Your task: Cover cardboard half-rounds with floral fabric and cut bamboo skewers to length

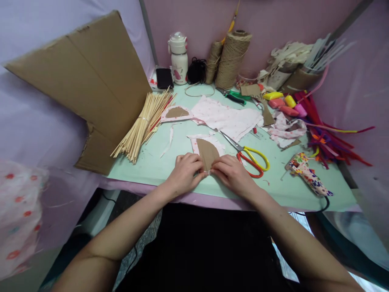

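A curved piece of brown cardboard (208,151) lies on a white, pink-patterned fabric piece (194,142) at the table's front edge. My left hand (189,170) pinches the near left edge of the fabric and cardboard. Opposite it, my right hand (231,172) pinches the near right edge, fingertips close to the left ones. A bit of fabric shows between the fingertips. Just right of my right hand, scissors (243,148) with red and yellow handles lie spread. Beyond sits a half-round cardboard piece (177,112) bordered with the same fabric, beside a larger fabric sheet (226,113).
Wooden sticks (142,125) lie bundled at left, by a large cardboard sheet (91,77). A glue gun (308,172) rests at right with its cord over the edge. Pipe cleaners (328,138), pliers (235,97), twine spools (232,59) and a bottle (179,61) stand or lie farther back.
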A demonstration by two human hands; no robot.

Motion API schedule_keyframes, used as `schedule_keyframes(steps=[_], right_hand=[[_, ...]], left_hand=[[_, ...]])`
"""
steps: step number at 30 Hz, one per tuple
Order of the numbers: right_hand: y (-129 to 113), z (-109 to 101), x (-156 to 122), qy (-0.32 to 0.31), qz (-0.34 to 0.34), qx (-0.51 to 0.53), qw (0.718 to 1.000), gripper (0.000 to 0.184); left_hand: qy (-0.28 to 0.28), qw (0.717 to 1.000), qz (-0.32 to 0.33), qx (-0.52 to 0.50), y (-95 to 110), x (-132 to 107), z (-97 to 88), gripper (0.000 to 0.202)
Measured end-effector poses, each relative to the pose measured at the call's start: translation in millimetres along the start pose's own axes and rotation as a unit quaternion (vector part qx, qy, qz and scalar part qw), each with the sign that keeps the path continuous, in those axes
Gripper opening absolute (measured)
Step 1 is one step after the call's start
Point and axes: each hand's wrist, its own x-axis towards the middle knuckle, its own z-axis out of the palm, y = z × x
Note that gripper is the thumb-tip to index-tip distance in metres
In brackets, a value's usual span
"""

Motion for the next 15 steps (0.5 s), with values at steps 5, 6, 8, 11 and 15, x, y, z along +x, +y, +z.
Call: schedule_keyframes(steps=[5, 6, 8, 11, 15], right_hand=[[4, -3, 7, -0.010, 0.013, -0.009, 1.000, 0.017], [5, -3, 9, -0.010, 0.017, -0.014, 1.000, 0.016], [6, -4, 13, -0.015, 0.026, -0.021, 0.999, 0.014], [7, -5, 17, -0.030, 0.044, -0.010, 0.999, 0.011], [7, -4, 21, -0.023, 0.077, 0.018, 0.997, 0.007]], left_hand=[[0.001, 1.000, -0.015, 0.005, 1, 0, 1.4, 0.018], [0.000, 1.000, -0.014, 0.007, 2, 0, 1.8, 0.018], [-0.002, 1.000, -0.015, 0.009, 1, 1, 2.1, 0.017], [-0.004, 1.000, -0.021, 0.009, 1, 1, 1.3, 0.013], [-0.020, 1.000, -0.016, 0.001, 0, 1, 0.2, 0.019]])
